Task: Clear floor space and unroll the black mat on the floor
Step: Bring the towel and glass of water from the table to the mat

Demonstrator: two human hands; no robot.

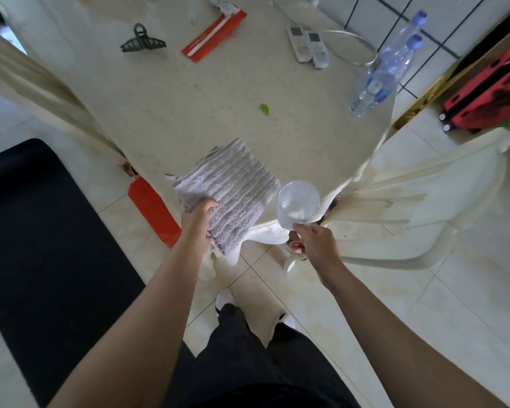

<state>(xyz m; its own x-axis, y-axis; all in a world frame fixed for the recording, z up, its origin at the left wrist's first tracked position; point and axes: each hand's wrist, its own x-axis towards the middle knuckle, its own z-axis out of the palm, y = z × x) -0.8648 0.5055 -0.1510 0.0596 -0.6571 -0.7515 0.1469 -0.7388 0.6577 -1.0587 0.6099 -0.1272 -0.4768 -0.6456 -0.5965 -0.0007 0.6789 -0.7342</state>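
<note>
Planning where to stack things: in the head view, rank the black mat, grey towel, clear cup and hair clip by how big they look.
1. Black mat, cut off by the frame edge.
2. Grey towel, in the left hand.
3. Clear cup, in the right hand.
4. Hair clip.
Cup versus clip is unsure: the clip lies farther away.

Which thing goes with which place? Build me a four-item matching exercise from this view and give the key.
Things:
1. grey towel
2. clear cup
3. black mat
4. hair claw

Places:
A. flat on the floor, left side
B. held by the right hand
C. far part of the table
D. under the left hand, at the table's near edge

Pairs: 1-D, 2-B, 3-A, 4-C
</note>
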